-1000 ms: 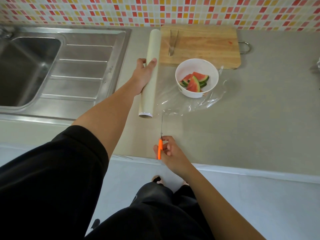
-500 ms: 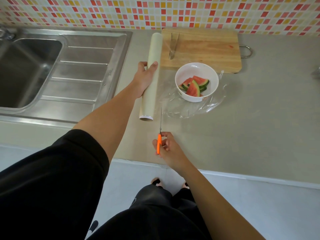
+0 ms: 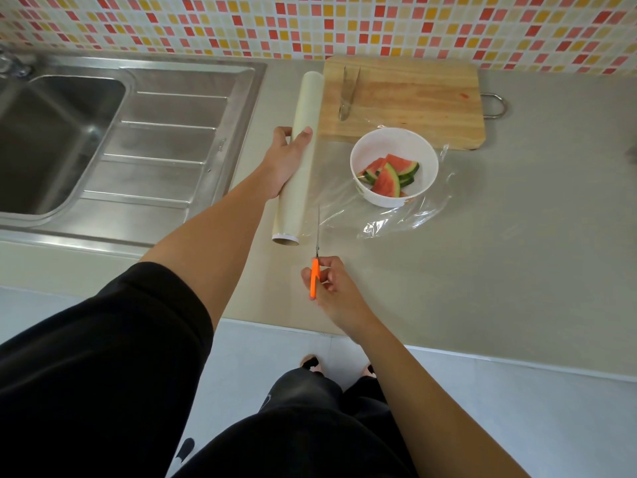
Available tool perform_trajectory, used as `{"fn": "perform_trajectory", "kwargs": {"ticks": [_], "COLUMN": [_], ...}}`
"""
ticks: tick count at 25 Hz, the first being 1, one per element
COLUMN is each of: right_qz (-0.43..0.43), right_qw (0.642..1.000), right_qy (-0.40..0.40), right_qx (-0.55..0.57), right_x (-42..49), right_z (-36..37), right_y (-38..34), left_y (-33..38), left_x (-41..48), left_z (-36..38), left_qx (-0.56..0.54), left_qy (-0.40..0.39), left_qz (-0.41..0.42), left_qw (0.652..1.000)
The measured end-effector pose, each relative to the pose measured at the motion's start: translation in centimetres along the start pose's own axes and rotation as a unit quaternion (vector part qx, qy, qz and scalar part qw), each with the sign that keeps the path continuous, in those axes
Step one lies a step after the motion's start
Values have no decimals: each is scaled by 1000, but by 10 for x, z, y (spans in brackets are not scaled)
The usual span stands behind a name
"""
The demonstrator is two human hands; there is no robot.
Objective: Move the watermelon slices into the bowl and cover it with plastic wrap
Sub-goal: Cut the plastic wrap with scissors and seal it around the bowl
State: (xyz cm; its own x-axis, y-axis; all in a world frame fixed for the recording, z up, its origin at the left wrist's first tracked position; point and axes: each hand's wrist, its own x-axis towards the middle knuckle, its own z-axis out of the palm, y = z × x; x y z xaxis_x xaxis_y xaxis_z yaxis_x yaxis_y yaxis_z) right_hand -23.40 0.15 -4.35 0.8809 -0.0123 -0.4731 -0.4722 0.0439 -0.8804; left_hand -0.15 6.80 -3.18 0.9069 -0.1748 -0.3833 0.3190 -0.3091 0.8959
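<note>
A white bowl (image 3: 424, 157) holds several watermelon slices (image 3: 387, 179) and stands on a sheet of clear plastic wrap (image 3: 348, 208) pulled out flat on the counter. The sheet runs from a pale roll of wrap (image 3: 303, 108) lying lengthwise left of the bowl. My left hand (image 3: 287, 160) presses down on the middle of the roll. My right hand (image 3: 332, 288) grips orange-handled scissors (image 3: 314, 276) near the counter's front edge. Their blades point away from me at the sheet's near edge, just right of the roll's end.
A wooden cutting board (image 3: 413, 105) with metal tongs (image 3: 348, 94) on it lies behind the bowl, against the tiled wall. A steel sink (image 3: 51, 139) and its ribbed drainboard (image 3: 165, 146) fill the left. Bare counter extends to the right.
My right hand has pushed the scissors a little forward, so the blades have reached the sheet's near edge beside the roll's end. My left hand stays on the roll.
</note>
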Motion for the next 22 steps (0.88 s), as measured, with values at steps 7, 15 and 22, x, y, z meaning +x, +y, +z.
{"fn": "perform_trajectory", "kwargs": {"ticks": [7, 15, 22], "right_qz": [-5, -18, 3], "right_qw": [1000, 999, 1000], "right_qy": [16, 35, 25], "right_qx": [-6, -3, -2], "right_x": [6, 11, 12], "right_z": [0, 0, -2], "right_y": [-1, 7, 2], "left_y": [1, 1, 1], "left_x": [0, -2, -2], "left_z": [-2, 0, 1], "left_qx": [4, -3, -7], "left_qy": [-2, 6, -4], "left_qz": [-3, 0, 7], "left_qw": [1000, 1000, 1000]}}
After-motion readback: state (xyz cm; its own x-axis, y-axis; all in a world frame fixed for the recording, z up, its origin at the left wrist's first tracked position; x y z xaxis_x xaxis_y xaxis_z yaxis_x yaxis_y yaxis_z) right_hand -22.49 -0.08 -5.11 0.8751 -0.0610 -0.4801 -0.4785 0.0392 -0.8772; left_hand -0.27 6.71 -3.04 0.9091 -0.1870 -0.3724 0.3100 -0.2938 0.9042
